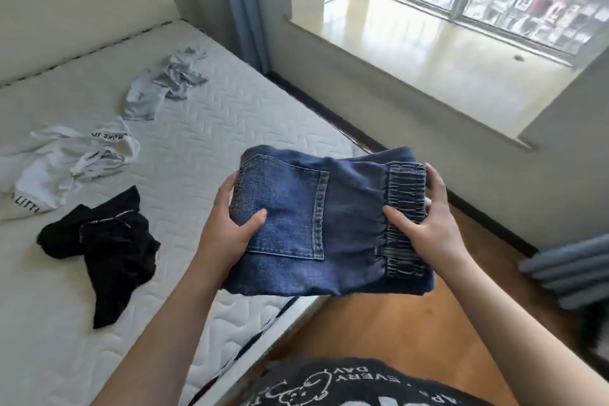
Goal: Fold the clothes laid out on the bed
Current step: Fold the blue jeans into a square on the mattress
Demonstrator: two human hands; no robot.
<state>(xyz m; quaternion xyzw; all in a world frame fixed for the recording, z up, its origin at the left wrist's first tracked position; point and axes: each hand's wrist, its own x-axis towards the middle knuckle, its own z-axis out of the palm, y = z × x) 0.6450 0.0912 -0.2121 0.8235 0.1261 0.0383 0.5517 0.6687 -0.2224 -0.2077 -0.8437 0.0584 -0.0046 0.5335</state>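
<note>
Folded jeans (326, 224) held in the air over the bed (204, 128) corner — left hand (227, 224) and right hand (425, 224) grip opposite ends. Loose grip risks the stack unfolding or dropping to the floor (379, 333).

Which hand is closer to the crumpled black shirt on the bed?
The left hand. It holds the folded blue jeans just right of the crumpled black shirt; the right hand grips the far waistband side.

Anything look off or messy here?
Nothing damaged. Three garments lie crumpled, unfolded on the mattress: black garment, white garment, grey garment. Folded jeans look tidy in both hands.
</note>
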